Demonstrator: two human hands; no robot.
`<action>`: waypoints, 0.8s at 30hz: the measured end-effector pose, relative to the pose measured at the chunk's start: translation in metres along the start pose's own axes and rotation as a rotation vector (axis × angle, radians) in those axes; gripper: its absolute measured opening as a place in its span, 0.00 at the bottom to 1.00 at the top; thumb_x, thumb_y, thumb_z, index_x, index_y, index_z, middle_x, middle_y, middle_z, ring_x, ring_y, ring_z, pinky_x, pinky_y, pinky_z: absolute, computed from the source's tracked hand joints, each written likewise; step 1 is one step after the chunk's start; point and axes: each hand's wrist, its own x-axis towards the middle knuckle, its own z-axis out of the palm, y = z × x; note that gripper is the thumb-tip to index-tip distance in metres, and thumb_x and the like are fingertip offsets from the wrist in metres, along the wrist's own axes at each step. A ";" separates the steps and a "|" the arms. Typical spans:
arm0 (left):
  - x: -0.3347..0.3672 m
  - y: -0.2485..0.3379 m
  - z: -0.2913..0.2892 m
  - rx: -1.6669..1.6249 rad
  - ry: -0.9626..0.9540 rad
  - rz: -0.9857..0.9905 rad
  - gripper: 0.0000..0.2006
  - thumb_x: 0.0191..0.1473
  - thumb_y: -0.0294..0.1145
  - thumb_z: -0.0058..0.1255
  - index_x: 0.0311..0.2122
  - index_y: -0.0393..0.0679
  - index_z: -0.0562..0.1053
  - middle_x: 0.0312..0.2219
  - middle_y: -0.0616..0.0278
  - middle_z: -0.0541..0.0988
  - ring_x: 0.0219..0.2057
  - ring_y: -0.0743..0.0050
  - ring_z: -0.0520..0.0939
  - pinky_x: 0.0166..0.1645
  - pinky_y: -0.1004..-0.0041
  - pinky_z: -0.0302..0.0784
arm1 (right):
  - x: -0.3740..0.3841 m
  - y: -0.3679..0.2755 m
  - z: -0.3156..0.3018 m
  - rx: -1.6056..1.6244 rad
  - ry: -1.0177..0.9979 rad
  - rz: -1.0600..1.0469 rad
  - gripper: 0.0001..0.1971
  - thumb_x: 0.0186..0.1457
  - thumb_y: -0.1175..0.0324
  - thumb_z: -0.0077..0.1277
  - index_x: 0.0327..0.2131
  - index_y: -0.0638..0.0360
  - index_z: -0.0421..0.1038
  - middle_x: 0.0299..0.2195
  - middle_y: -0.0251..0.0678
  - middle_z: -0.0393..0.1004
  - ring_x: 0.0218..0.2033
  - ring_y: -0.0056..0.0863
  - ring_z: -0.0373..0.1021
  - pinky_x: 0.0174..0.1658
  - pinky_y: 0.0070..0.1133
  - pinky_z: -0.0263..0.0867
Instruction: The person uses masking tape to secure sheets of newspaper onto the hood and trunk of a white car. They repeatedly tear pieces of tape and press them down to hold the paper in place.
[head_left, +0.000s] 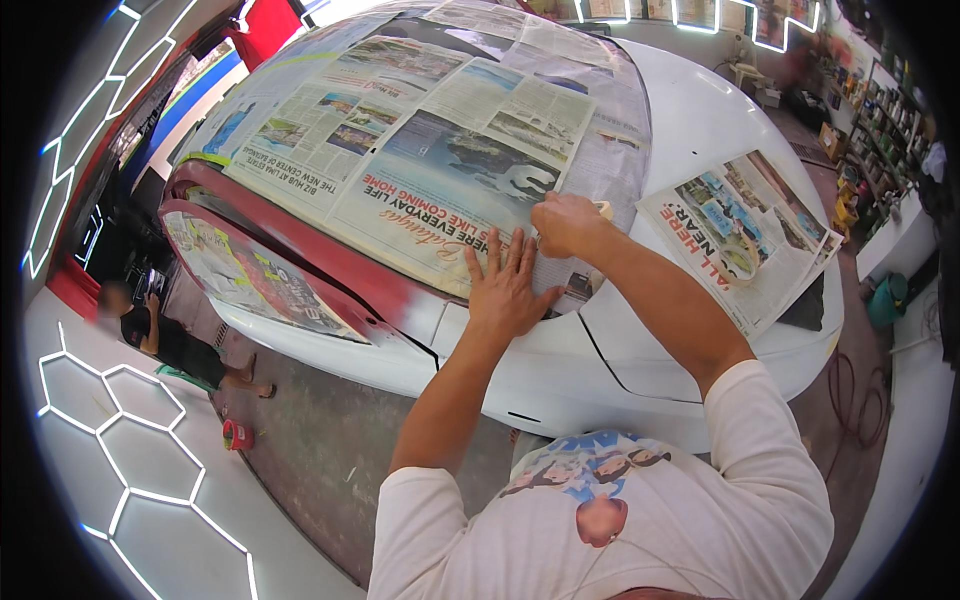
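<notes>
Newspaper sheets [400, 215] cover the windshield and roof of a car with white and red panels. My left hand [505, 287] lies flat with spread fingers on the lower edge of the sheets, near the base of the windshield. Just right of it, my right hand [572, 226] is closed in a fist over the paper's corner. Past its knuckles shows a small cream edge that looks like a roll of masking tape [604, 210]; most of it is hidden by the hand. A folded newspaper [745, 235] rests on the white hood [690, 120], right of my right arm.
The car's red side [300, 235] has more newspaper over its window. At the left a person [165, 335] sits near a red bucket [237, 435]. Shelves of containers [890, 115], a green bin [887, 300] and a coiled hose [858, 400] stand at the right.
</notes>
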 end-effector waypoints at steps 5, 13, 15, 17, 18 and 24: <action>-0.001 0.003 -0.003 0.039 0.009 -0.002 0.48 0.59 0.73 0.38 0.75 0.53 0.46 0.75 0.58 0.44 0.74 0.38 0.33 0.69 0.29 0.23 | 0.002 0.002 0.014 0.013 0.132 -0.012 0.12 0.52 0.71 0.59 0.41 0.60 0.81 0.48 0.50 0.76 0.50 0.45 0.76 0.49 0.35 0.75; 0.001 0.013 -0.008 0.023 -0.039 -0.065 0.50 0.57 0.75 0.39 0.75 0.52 0.47 0.75 0.58 0.43 0.73 0.29 0.32 0.65 0.20 0.23 | -0.014 -0.010 0.028 -0.077 0.205 -0.031 0.08 0.50 0.71 0.60 0.35 0.62 0.82 0.46 0.46 0.74 0.40 0.43 0.80 0.38 0.31 0.78; 0.001 0.013 -0.007 0.020 -0.041 -0.069 0.52 0.56 0.76 0.40 0.75 0.51 0.47 0.75 0.58 0.43 0.73 0.30 0.32 0.65 0.20 0.23 | -0.015 -0.010 0.032 -0.066 0.218 -0.030 0.08 0.50 0.71 0.59 0.34 0.62 0.82 0.47 0.46 0.74 0.37 0.42 0.81 0.37 0.31 0.79; 0.001 0.015 -0.009 0.020 -0.058 -0.079 0.54 0.54 0.77 0.42 0.75 0.51 0.47 0.75 0.58 0.43 0.73 0.28 0.31 0.64 0.18 0.24 | -0.018 -0.010 0.036 -0.054 0.244 -0.042 0.07 0.50 0.71 0.59 0.33 0.62 0.82 0.47 0.44 0.73 0.35 0.41 0.81 0.36 0.31 0.78; 0.001 0.016 -0.009 0.014 -0.065 -0.086 0.55 0.53 0.78 0.42 0.75 0.50 0.47 0.75 0.58 0.42 0.73 0.27 0.30 0.63 0.17 0.24 | -0.019 -0.010 0.037 -0.054 0.255 -0.050 0.07 0.49 0.71 0.59 0.32 0.62 0.82 0.47 0.43 0.73 0.34 0.40 0.81 0.35 0.30 0.78; 0.000 0.019 -0.006 0.058 -0.007 -0.059 0.54 0.50 0.80 0.43 0.74 0.56 0.51 0.75 0.60 0.43 0.72 0.23 0.30 0.61 0.12 0.30 | -0.036 -0.011 0.043 -0.129 0.408 -0.252 0.08 0.45 0.72 0.60 0.32 0.60 0.80 0.46 0.39 0.72 0.29 0.36 0.81 0.30 0.30 0.77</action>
